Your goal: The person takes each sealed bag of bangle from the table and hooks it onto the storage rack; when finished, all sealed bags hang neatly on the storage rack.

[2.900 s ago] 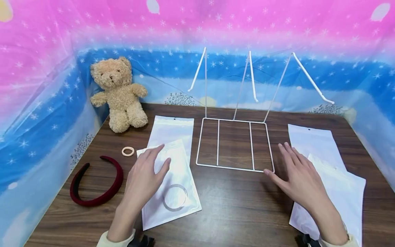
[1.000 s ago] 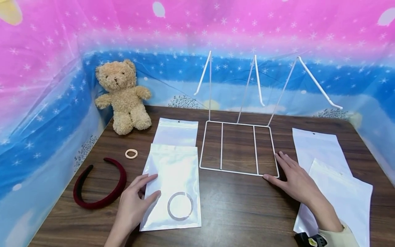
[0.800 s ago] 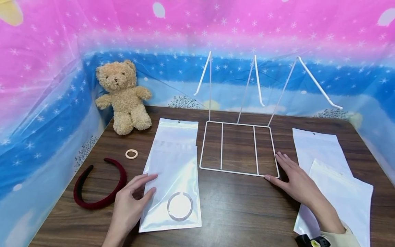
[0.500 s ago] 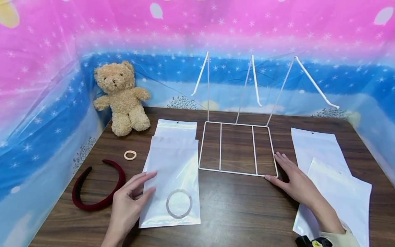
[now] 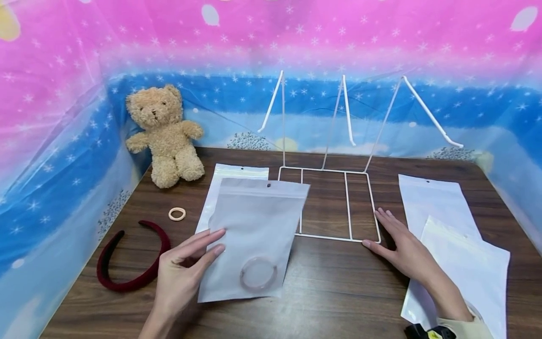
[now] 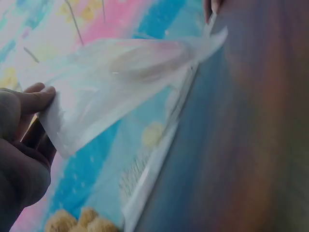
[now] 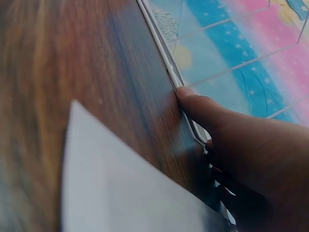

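My left hand [image 5: 179, 273] pinches the left edge of a white zip pouch [image 5: 256, 216] between thumb and fingers. The pouch is raised off the table and tilted, and a clear bangle [image 5: 275, 273] shows through its lower part. In the left wrist view the pouch [image 6: 82, 111] hangs out from the fingertips. At the front right corner of a white wire rack [image 5: 348, 207] rests my right hand [image 5: 408, 259], thumb on the front rail and straight fingers along the side. The right wrist view shows that thumb touching the rack's rail [image 7: 161, 48].
Another white pouch [image 5: 241, 172] lies behind the raised one. Two more, a rear pouch [image 5: 432, 202] and a front pouch [image 5: 474, 273], overlap at right. At left are a dark red headband [image 5: 164, 245], a small wooden ring [image 5: 171, 214] and a teddy bear [image 5: 167, 141]. Rack arms stand upright.
The left hand has taken hold of the pouch with the bangle, lifted it and moved it right over the rack's left front corner. The right hand has come to the rack's corner and stayed there.
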The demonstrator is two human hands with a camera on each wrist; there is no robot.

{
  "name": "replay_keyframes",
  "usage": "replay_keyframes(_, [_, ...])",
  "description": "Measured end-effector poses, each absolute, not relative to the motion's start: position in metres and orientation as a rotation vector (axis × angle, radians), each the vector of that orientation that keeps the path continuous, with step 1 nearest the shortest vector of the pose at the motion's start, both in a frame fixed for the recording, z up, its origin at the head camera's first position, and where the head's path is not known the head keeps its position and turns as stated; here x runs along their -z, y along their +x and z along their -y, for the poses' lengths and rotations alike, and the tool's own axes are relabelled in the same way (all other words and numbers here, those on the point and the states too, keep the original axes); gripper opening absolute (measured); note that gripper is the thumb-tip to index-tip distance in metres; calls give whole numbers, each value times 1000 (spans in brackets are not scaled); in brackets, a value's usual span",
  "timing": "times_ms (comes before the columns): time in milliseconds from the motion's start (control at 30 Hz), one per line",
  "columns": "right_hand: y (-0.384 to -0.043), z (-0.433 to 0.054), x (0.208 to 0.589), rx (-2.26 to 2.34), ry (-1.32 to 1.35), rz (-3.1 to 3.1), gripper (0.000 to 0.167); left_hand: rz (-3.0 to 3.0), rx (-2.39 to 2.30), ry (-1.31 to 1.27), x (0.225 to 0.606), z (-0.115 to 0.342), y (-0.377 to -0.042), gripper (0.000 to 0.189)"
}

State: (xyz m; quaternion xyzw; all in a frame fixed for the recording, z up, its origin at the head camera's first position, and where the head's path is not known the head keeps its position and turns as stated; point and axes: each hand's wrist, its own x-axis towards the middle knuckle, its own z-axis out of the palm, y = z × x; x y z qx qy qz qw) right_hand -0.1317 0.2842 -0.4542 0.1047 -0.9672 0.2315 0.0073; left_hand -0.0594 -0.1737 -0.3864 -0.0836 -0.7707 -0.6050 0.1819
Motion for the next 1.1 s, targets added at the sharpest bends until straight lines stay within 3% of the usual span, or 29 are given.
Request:
replay_keyframes(300, [-130, -288, 454, -741, 330, 3015, 93, 1776, 2155, -413, 353, 156, -86, 31])
replay_keyframes(500, [-131, -285, 457, -732, 337, 3018, 93, 1559, 2409, -370, 350, 158, -98, 35])
replay_keyframes(1100, [-131, -284, 456, -740, 349, 2996, 92, 1631, 2368, -374, 343, 159, -102, 33])
